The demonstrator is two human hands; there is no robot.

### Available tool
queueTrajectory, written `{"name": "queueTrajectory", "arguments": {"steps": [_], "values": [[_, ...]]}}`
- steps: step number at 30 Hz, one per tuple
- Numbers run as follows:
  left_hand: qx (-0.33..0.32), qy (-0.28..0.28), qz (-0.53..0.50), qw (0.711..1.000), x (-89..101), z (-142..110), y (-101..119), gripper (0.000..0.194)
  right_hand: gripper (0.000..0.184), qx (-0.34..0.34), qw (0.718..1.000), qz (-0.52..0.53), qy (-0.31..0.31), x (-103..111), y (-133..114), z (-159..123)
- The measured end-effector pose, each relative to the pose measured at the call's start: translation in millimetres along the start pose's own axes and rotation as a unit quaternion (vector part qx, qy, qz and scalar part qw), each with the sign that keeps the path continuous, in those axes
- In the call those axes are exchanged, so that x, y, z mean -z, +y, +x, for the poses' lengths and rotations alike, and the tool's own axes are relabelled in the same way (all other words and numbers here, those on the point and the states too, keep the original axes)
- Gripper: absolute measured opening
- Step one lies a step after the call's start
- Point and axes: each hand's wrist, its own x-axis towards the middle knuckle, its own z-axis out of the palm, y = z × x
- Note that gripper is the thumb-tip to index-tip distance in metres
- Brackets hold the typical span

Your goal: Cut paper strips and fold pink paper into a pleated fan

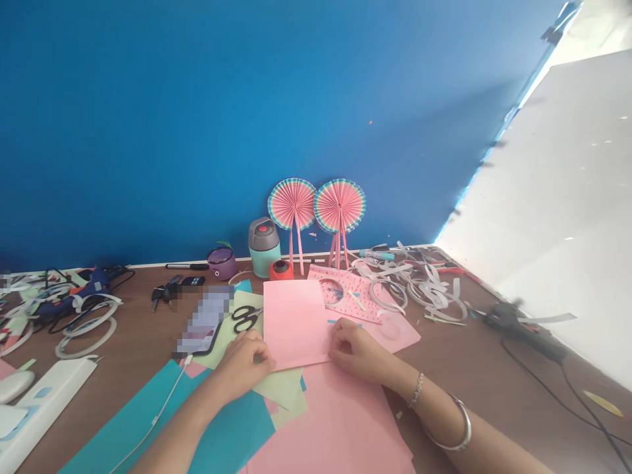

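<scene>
Two-handed, pinching the pink sheet (296, 322) at lower corners with left hand (247, 359) and right hand (353, 349), over larger pink paper (330, 421); apparently aligning or creasing, so calling for level edges, even pressure.

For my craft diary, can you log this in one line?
left hand: on pink paper | right hand: on it | scissors: near left | fans: by wall

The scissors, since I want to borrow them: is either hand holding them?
No, the scissors lie on light green paper, while the left hand and the right hand are both at the pink sheet.
</scene>
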Motion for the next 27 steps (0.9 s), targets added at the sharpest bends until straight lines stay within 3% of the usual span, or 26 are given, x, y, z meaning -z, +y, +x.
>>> {"name": "queueTrajectory", "arguments": {"steps": [7, 27], "values": [[0.022, 0.025, 0.065, 0.997, -7.7, -1.8, 5.3, 0.019, 0.016, -0.018, 1.000, 0.005, 0.004, -1.9, 1.5, 2.2], [0.007, 0.031, 0.097, 0.995, -7.2, -9.8, 10.5, 0.015, 0.017, -0.024, 1.000, -0.013, 0.006, -3.5, 2.8, 1.9]]}}
